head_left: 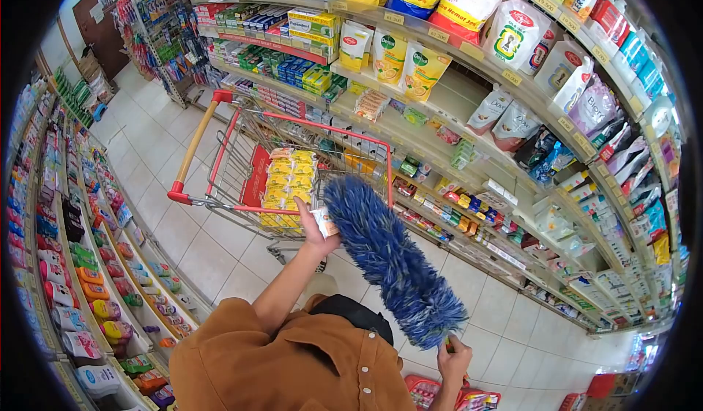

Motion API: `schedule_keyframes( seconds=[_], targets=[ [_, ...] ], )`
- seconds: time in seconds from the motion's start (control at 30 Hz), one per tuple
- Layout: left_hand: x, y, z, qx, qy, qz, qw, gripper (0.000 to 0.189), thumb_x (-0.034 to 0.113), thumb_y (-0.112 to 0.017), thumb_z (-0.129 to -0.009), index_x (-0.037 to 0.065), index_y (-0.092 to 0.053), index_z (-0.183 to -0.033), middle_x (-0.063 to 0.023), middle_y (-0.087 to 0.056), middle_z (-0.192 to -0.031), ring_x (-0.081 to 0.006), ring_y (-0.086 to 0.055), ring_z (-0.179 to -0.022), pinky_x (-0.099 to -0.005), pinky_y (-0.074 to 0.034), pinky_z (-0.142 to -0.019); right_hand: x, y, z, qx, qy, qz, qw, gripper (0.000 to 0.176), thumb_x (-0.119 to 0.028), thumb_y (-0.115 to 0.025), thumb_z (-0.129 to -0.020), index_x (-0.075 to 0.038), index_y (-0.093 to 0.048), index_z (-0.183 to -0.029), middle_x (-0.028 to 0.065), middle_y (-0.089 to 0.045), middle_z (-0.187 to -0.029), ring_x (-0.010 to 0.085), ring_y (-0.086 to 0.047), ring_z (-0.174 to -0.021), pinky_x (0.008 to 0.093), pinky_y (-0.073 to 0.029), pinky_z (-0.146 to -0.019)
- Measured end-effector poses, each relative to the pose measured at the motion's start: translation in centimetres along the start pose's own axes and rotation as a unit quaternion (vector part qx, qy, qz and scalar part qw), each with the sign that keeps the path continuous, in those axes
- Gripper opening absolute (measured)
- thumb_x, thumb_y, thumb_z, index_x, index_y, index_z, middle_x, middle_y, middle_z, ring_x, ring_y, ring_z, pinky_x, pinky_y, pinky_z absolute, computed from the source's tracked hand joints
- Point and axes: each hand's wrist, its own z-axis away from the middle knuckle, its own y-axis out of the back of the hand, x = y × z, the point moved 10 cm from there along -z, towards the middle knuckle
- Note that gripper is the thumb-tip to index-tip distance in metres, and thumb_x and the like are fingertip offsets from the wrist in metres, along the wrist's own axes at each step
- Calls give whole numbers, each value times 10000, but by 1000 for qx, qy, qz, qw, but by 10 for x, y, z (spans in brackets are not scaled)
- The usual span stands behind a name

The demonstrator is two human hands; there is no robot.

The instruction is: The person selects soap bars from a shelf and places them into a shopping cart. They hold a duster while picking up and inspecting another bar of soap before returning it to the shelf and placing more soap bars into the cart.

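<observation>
My left hand (315, 228) is closed around a small white packet (325, 222) with a bit of orange print, at the near side of a shopping cart (249, 210). Inside the cart lies a stack of yellow packets (289, 180) beside a red panel (255, 177). Low on the right, my right hand (454, 360) grips the handle end of a fluffy blue duster (395, 261). The duster slants up and left from that hand, and its far end overlaps the cart's corner right beside the white packet.
Stocked shelves (439, 38) with pouches, boxes and price tags curve along the far side and right. Another shelf of colourful bottles and packs (95, 286) runs along the left. Pale floor tiles (157, 191) lie between. Red baskets (480, 398) stand at the bottom.
</observation>
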Motion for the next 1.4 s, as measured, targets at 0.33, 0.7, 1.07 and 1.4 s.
schedule_keyframes(
  seconds=[0.33, 0.7, 1.07, 1.4],
  targets=[
    [-40, 61, -29, 213, 110, -3, 971, 1012, 904, -192, -729, 63, -535, -1175, -127, -572, -889, -284, -536, -809, -448, -434, -759, 59, -19, 18, 59, -158, -34, 985, 149, -101, -648, -811, 45, -618, -814, 115, -472, -509, 166, -424, -435, 337, -347, -456],
    [-12, 87, -108, 167, 205, -324, 908, 385, 446, -554, -938, 76, -582, -1041, -22, -599, -829, -127, -590, -684, -291, -509, -617, 161, -139, 129, 213, -386, -231, 868, 340, -242, -524, -959, -31, -534, -693, -22, -410, -533, 59, -354, -455, 251, -225, -408],
    [121, 29, -335, -75, -44, -795, 600, 386, 191, -784, -732, 28, -659, -1059, -97, -683, -1005, -224, -647, -914, -335, -493, -794, 68, -214, 137, 238, -539, -250, 769, 337, -256, -512, -933, -3, -550, -714, -32, -379, -543, 60, -333, -435, 261, -215, -401],
    [140, 55, -469, -126, -16, -920, 371, 417, 162, -780, -705, 96, -659, -1099, -161, -665, -1022, -343, -619, -971, -406, -489, -862, -25, -232, 140, 154, -574, -159, 788, 481, -355, -558, -942, 50, -562, -683, 24, -421, -532, 123, -367, -515, 329, -290, -482]
  ],
)
